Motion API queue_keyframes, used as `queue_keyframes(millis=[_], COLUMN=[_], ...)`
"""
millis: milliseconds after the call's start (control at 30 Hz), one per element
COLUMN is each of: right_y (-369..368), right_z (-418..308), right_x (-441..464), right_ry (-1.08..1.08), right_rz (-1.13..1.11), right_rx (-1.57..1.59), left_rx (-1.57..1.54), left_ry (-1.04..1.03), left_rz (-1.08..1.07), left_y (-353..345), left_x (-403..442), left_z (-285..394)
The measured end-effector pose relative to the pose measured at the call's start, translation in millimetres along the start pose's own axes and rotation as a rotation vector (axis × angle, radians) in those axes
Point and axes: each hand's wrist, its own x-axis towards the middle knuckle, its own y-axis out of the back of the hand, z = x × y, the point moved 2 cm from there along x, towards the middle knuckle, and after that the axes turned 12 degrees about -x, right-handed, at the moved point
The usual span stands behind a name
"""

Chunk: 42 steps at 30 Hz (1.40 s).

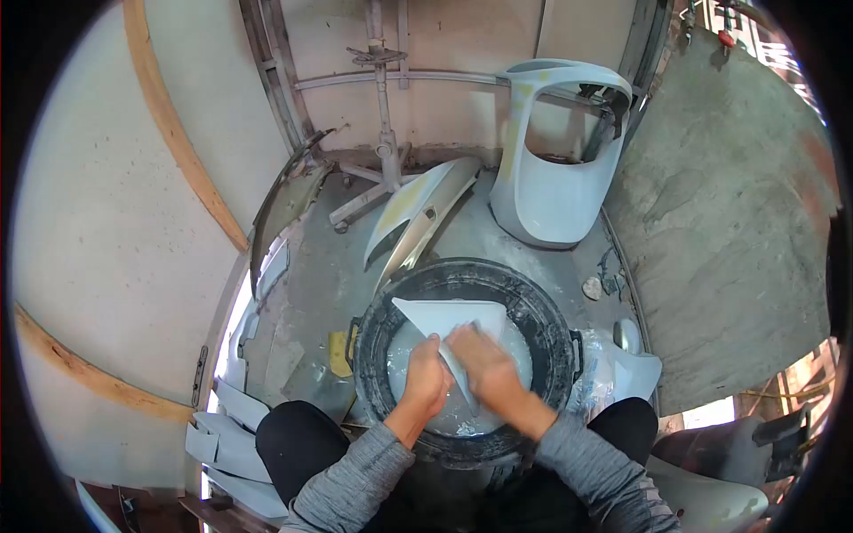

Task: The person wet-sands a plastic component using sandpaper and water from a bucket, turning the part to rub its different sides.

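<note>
A white, roughly triangular plastic panel [455,314] is held over a black tub [553,355] of cloudy water [404,346]. My left hand [426,377] is closed around the panel's near left edge, thumb pointing up. On the panel's right side, my right hand [487,364] is pressed close to its surface. Motion smears the right fingers, and whether something lies under them is hidden. The lower tip of the panel points down toward the water between my wrists.
Behind the tub lie white curved fairing pieces [416,209] and a large white shell [555,209]. A wheeled metal stand [388,164] is at the back. A yellow pad [339,354] lies left of the tub; a clear plastic bag [597,377] is right. Grey-white panels [235,449] lie by my left knee.
</note>
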Motion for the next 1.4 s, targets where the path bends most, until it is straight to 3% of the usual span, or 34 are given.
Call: queue_keyframes(millis=[67,100,200,267,333,467,500,600,733,800,833,900,1067,1133,1200,1267,1300,1400], right_y=[-6,-14,1,-9,-7,-2,-4,-13,8,1,0,5,1,12,8,-3,-14,7], right_z=[34,32,-9,21,37,0,19,28,10,25,15,-17,23,-15,1,46,46,-16], right_x=[5,1,2,2,9,1,5,-2,3,0,1,0,2,2,0,-2,-7,-4], right_ry=[-0.140,-0.142,0.004,-0.026,-0.147,0.040,-0.032,-0.079,0.036,-0.057,-0.029,0.040,-0.134,0.023,0.047,-0.121,-0.133,0.019], right_rz=[-0.025,-0.025,0.021,0.052,-0.031,0.043,0.045,0.005,0.050,0.015,0.018,-0.021,-0.049,-0.026,0.032,-0.078,-0.028,-0.048], right_rx=[-0.158,-0.093,-0.029,0.028,-0.160,-0.059,-0.064,-0.097,-0.041,-0.087,-0.078,-0.046,-0.079,-0.021,-0.021,-0.042,0.018,0.023], left_rx=[0.044,0.089,0.117,0.104,0.085,0.011,0.136,0.120,0.094,0.109,0.110,0.001,0.118,0.189,0.108,0.170,0.213,0.087], left_ry=[-0.016,-0.041,-0.046,-0.039,-0.041,-0.092,-0.043,-0.029,-0.004,-0.001,0.053,-0.051,0.010,0.011,0.001,0.014,0.017,0.009], left_rz=[-0.026,-0.062,-0.063,-0.084,-0.103,-0.068,-0.068,-0.155,-0.123,-0.120,-0.260,-0.081,-0.130,-0.138,-0.136,-0.142,-0.149,-0.180], left_y=[20,25,18,24,12,32,41,36,42,53,48,15,41,38,39,46,46,40], left_x=[10,16,3,7,2,16,19,17,20,20,17,-3,11,11,15,20,21,12], left_z=[-8,-9,1,-4,-3,-5,-3,-2,-3,-2,9,3,6,7,0,-2,-2,-5])
